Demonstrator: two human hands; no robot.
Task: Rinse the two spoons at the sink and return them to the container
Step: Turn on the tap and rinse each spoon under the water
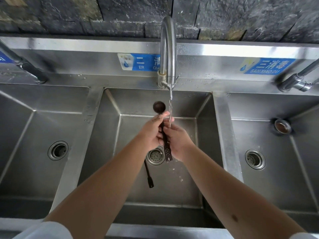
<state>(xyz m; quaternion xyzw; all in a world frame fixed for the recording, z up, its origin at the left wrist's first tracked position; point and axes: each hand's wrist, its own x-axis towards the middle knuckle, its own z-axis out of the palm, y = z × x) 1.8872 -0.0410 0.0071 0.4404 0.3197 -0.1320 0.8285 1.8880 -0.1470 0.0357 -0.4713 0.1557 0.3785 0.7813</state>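
Note:
A dark wooden spoon with a round bowl and a patterned handle end is held over the middle basin. My left hand grips its neck just below the bowl. My right hand wraps the handle beside it. Water runs from the steel faucet in a thin stream onto my right fingers. A second dark spoon lies on the basin floor by the drain, with only its thin handle showing below my left forearm. No container is in view.
Two more steel basins flank the middle one, left and right, each with a drain. A loose strainer plug sits in the right basin. Side faucets reach in from both edges. A dark stone wall rises behind.

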